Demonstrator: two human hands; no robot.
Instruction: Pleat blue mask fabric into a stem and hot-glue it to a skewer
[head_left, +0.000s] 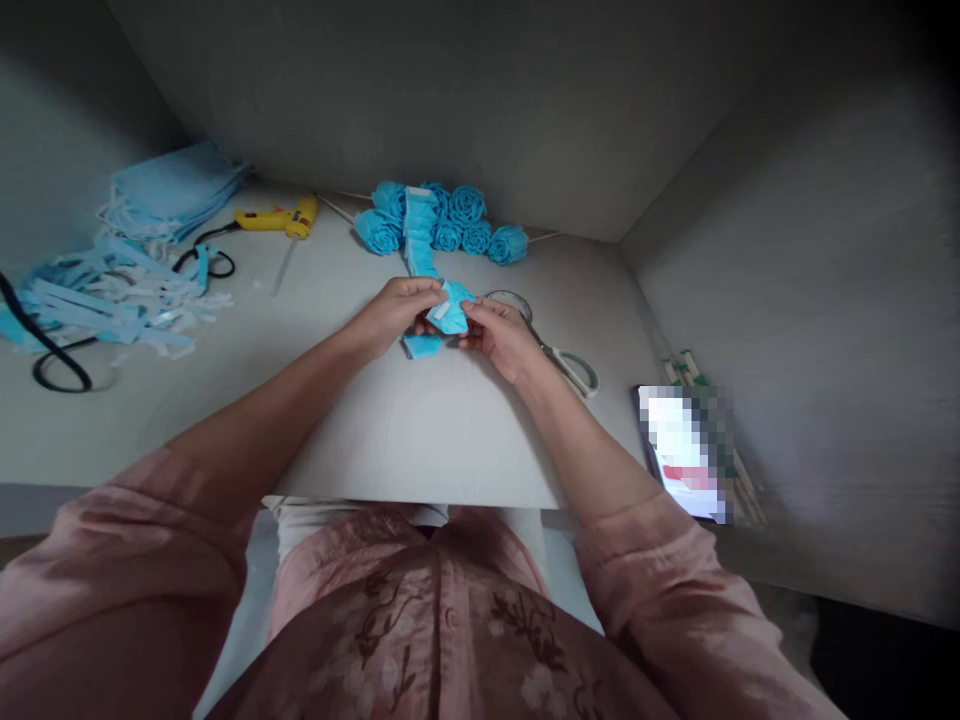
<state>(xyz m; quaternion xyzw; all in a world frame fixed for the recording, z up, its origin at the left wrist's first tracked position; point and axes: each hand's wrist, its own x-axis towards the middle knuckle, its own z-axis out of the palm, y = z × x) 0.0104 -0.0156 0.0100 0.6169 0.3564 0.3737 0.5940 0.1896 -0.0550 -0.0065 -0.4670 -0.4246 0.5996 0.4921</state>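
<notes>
Between my two hands is a small blue piece of pleated face-mask fabric (452,312) with a white patch on it. My left hand (401,310) pinches its left side, thumb on top. On its right side, the thumb and fingers of my right hand (501,335) are closed. Below my hands a small blue scrap (422,346) lies on the table. Just beyond them a pleated blue strip (420,230) runs away over several blue fabric roses (466,205). Scissors (562,360) lie right of my right hand, beside a round roll (510,298) that it partly hides.
A yellow glue gun (277,218) with a black cord rests at the back left. Left of it are stacked blue face masks (172,190) and a heap of cut strips (112,295). At right, a phone with a blurred screen (679,450) lies beside thin sticks (750,495). Walls enclose the table.
</notes>
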